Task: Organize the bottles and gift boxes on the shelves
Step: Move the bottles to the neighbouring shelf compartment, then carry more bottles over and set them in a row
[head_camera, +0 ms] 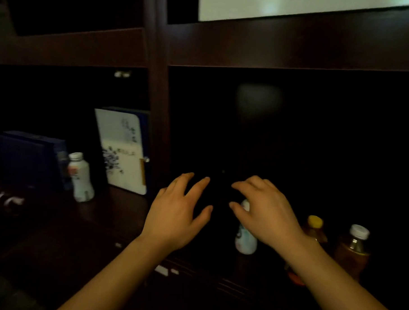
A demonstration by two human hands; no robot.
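On the shelves [55, 218]: four bottles [80, 177] [245, 238] [315, 230] [354, 250], two boxes [27, 161] [121, 151].

Dark wooden shelving [157, 101], pale panel [299, 9] (dim light)

A post [157, 106] splits the shelf [97, 220] into two compartments. In the nine o'clock compartment, a low gift box [27, 161] stands at the far end, a first bottle [80, 177] is just beside it at three o'clock, and an upright gift box [121, 151] stands against the post. In the three o'clock compartment, a second bottle [245, 241] stands behind the right hand [266, 211]. A third bottle [315, 230] and a fourth bottle [354, 252] stand at its three o'clock. The left hand [177, 214] is at its nine.
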